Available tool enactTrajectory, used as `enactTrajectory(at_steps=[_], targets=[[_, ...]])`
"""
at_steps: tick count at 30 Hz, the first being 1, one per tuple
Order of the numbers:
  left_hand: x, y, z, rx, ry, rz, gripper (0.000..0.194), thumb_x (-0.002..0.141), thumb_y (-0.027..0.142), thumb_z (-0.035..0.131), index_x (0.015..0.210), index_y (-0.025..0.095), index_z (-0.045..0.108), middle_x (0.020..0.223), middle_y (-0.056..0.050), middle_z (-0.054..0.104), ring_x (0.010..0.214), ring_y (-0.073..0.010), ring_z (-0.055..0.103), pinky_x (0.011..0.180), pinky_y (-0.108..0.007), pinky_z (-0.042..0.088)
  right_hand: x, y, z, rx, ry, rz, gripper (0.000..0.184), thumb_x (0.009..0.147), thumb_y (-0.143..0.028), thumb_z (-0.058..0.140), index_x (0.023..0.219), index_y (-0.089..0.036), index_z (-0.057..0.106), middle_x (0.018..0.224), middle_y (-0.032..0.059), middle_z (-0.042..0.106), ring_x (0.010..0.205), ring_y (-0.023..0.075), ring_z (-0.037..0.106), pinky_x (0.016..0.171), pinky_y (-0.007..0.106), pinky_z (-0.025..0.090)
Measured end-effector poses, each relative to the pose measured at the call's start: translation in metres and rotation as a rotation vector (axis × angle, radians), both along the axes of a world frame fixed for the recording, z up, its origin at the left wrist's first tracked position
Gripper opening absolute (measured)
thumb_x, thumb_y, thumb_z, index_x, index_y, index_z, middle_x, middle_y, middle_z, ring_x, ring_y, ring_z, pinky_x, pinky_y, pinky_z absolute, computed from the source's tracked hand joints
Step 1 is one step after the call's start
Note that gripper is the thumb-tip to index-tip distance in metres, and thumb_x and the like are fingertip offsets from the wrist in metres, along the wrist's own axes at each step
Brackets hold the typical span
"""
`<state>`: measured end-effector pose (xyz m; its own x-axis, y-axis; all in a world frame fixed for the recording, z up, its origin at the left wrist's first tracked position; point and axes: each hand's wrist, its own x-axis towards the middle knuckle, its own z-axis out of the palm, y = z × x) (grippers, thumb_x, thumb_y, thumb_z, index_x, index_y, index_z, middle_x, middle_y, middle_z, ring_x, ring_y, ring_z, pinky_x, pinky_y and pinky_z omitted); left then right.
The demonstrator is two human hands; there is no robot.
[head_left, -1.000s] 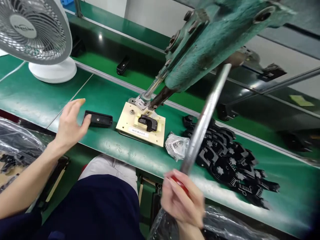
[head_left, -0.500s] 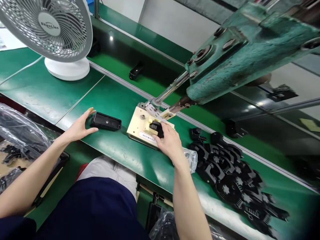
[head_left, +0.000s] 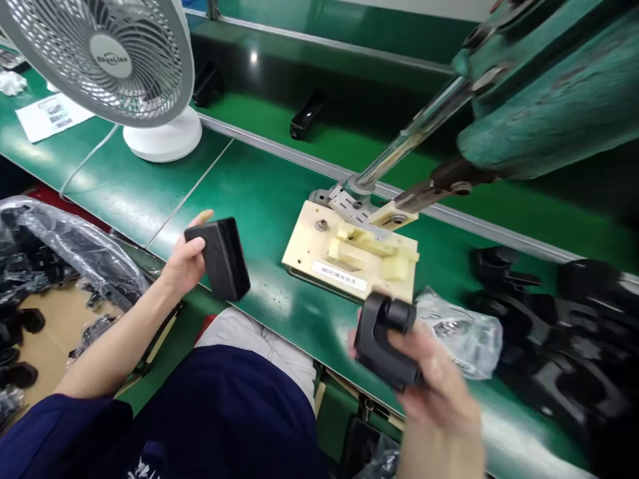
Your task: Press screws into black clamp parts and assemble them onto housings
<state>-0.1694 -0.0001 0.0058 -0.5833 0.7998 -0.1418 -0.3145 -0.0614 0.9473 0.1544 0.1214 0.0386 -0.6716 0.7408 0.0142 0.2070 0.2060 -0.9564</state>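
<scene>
My left hand [head_left: 186, 261] grips a black rectangular plastic housing [head_left: 219, 258], lifted off the green bench and tilted on edge. My right hand [head_left: 435, 387] holds a black hinged plastic part [head_left: 383, 339] up in front of the bench's near edge; the hand is blurred by motion. Between the hands lies a cream fixture plate [head_left: 352, 256] with a white label, its nest bare. Above it hangs the ram of a green hand press [head_left: 539, 100].
A white desk fan [head_left: 117, 63] stands at the back left. A heap of black plastic parts [head_left: 559, 319] and a small clear bag [head_left: 462, 332] lie at the right. Plastic-lined boxes of parts [head_left: 44, 266] sit at lower left. A conveyor channel with black pieces [head_left: 307, 114] runs behind.
My right hand left the press lever, took the black hinged part out of the fixture and drew it toward me. My left hand picked the black housing up off the bench.
</scene>
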Motion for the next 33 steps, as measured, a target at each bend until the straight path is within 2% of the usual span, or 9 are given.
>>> enactTrajectory(at_steps=[4,8,12,14,17,21,27,30,33], targets=[[0.041,-0.013,0.016,-0.219,-0.285,-0.108,0.074,0.067,0.055,0.07,0.131,0.023,0.05,0.085,0.0,0.066,0.063,-0.0133,0.059,0.058,-0.024,0.049,0.002,-0.09,-0.067,-0.668,0.291,-0.122,0.056,0.084,-0.068,0.041,0.116,-0.025,0.055,0.089,0.0119,0.063,0.071,0.0251,0.064,0.058,0.038,0.053],[0.069,-0.04,0.022,-0.43,-0.31,-0.288,0.074,0.065,0.053,0.075,0.13,0.023,0.056,0.089,-0.002,0.069,0.071,-0.016,0.063,0.066,-0.025,0.051,-0.004,-0.153,-0.077,-0.82,0.226,-0.239,0.046,0.073,-0.062,0.064,0.098,-0.023,0.06,0.083,0.0074,0.061,0.071,0.0235,0.06,0.06,0.035,0.052],[0.081,-0.077,0.014,-0.582,-0.203,-0.423,0.072,0.065,0.051,0.077,0.128,0.022,0.058,0.091,-0.004,0.07,0.079,-0.0209,0.066,0.071,-0.028,0.052,0.004,-0.167,-0.077,-0.782,-0.002,-0.242,0.045,0.06,-0.045,0.082,0.094,-0.021,0.065,0.085,0.0031,0.062,0.078,0.0201,0.06,0.072,0.032,0.053],[0.086,-0.096,0.005,-0.663,-0.16,-0.476,0.072,0.066,0.049,0.077,0.13,0.023,0.057,0.084,-0.003,0.068,0.076,-0.0204,0.064,0.068,-0.027,0.051,0.015,-0.17,-0.087,-0.879,-0.009,-0.244,0.051,0.057,-0.039,0.085,0.099,-0.021,0.064,0.083,0.0008,0.062,0.068,0.0152,0.058,0.062,0.027,0.053],[0.094,-0.12,-0.009,-0.768,-0.112,-0.528,0.072,0.066,0.044,0.079,0.13,0.023,0.056,0.082,-0.002,0.066,0.076,-0.0193,0.062,0.068,-0.026,0.05,0.03,-0.179,-0.105,-1.099,0.122,-0.222,0.061,0.057,-0.036,0.086,0.11,-0.024,0.057,0.09,0.0006,0.064,0.049,0.008,0.052,0.041,0.02,0.043],[0.101,-0.13,-0.024,-0.844,-0.109,-0.488,0.069,0.067,0.047,0.078,0.127,0.02,0.056,0.088,-0.003,0.065,0.084,-0.02,0.06,0.073,-0.026,0.048,0.038,-0.18,-0.118,-1.249,0.32,0.045,0.046,0.065,-0.041,0.08,0.101,-0.023,0.057,0.122,0.0082,0.06,0.057,0.0121,0.064,0.043,0.023,0.049],[0.101,-0.122,-0.04,-0.816,-0.144,-0.402,0.068,0.066,0.047,0.078,0.124,0.02,0.056,0.084,0.0,0.062,0.079,-0.0159,0.058,0.07,-0.024,0.046,0.016,-0.154,-0.115,-1.016,0.4,0.644,0.038,0.078,-0.054,0.069,0.082,-0.016,0.067,0.121,0.0133,0.062,0.106,0.0259,0.063,0.091,0.043,0.05],[0.1,-0.122,-0.045,-0.808,-0.189,-0.354,0.065,0.063,0.047,0.081,0.119,0.019,0.059,0.082,0.001,0.062,0.073,-0.0139,0.058,0.065,-0.022,0.047,0.005,-0.157,-0.106,-0.811,0.27,0.54,0.033,0.086,-0.049,0.062,0.078,-0.018,0.062,0.121,0.0122,0.061,0.111,0.024,0.06,0.099,0.043,0.045],[0.099,-0.124,-0.045,-0.815,-0.251,-0.338,0.055,0.059,0.049,0.083,0.099,0.016,0.065,0.076,0.001,0.062,0.067,-0.0123,0.058,0.06,-0.02,0.047,0.003,-0.175,-0.1,-0.623,-0.017,0.295,0.03,0.084,-0.039,0.064,0.106,-0.02,0.058,0.131,0.0133,0.054,0.122,0.0235,0.053,0.106,0.042,0.04]])
